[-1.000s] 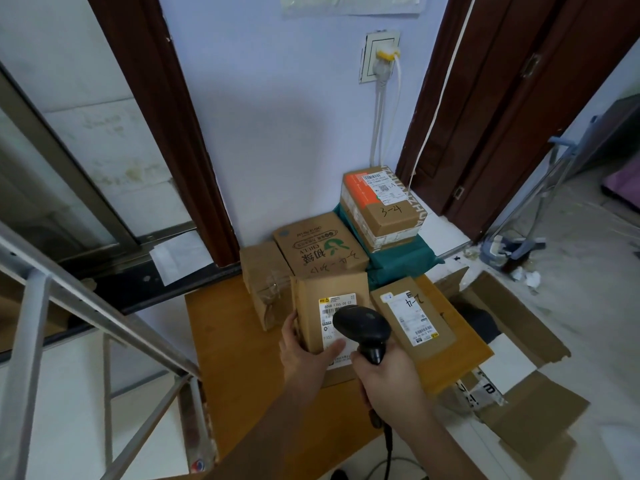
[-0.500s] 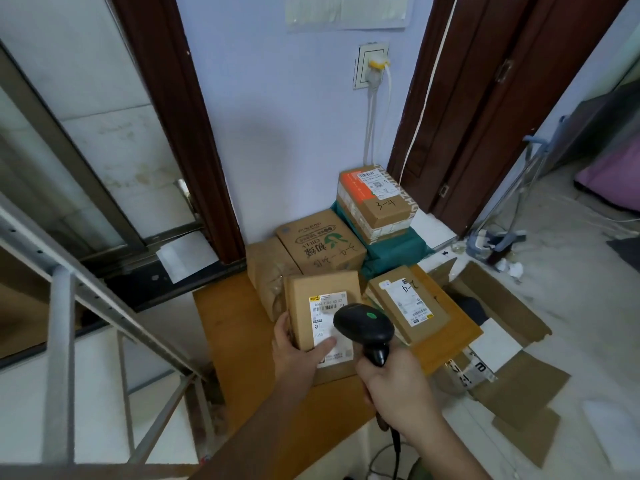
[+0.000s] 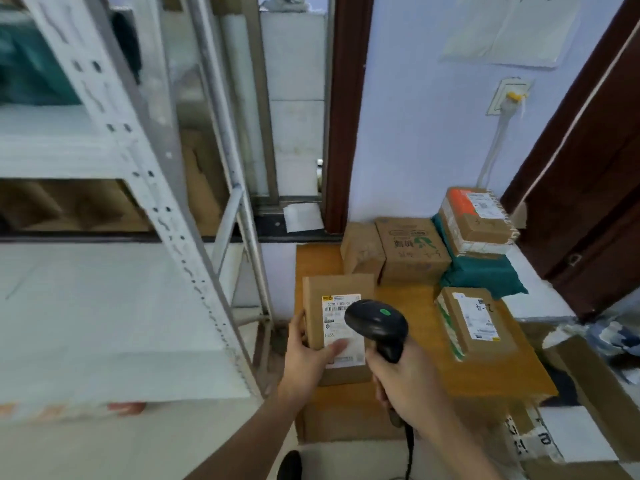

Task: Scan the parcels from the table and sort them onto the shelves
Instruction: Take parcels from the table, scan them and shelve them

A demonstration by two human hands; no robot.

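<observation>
My left hand [image 3: 308, 355] grips a brown cardboard parcel [image 3: 337, 289] with a white barcode label, held above the left edge of the wooden table [image 3: 415, 306]. My right hand [image 3: 405, 386] grips a black handheld scanner [image 3: 375, 322], whose head hangs over the label's right side. Several more parcels lie on the table: a flat one with a label [image 3: 476, 322], two brown boxes [image 3: 410, 251] at the back, and an orange-topped box [image 3: 476, 216] on a green bag [image 3: 485, 275]. A white metal shelf rack [image 3: 114, 327] stands at the left.
Opened cardboard boxes [image 3: 588, 382] sit on the floor right of the table. A dark wooden door [image 3: 588, 174] stands at the right, a wall socket with cable [image 3: 509, 98] above the parcels. Brown boxes [image 3: 69, 206] lie on a lower shelf at the left.
My view has swung left, bringing the shelf rack into sight. The held parcel has moved left, off the pile toward the table's left edge, with the scanner following.
</observation>
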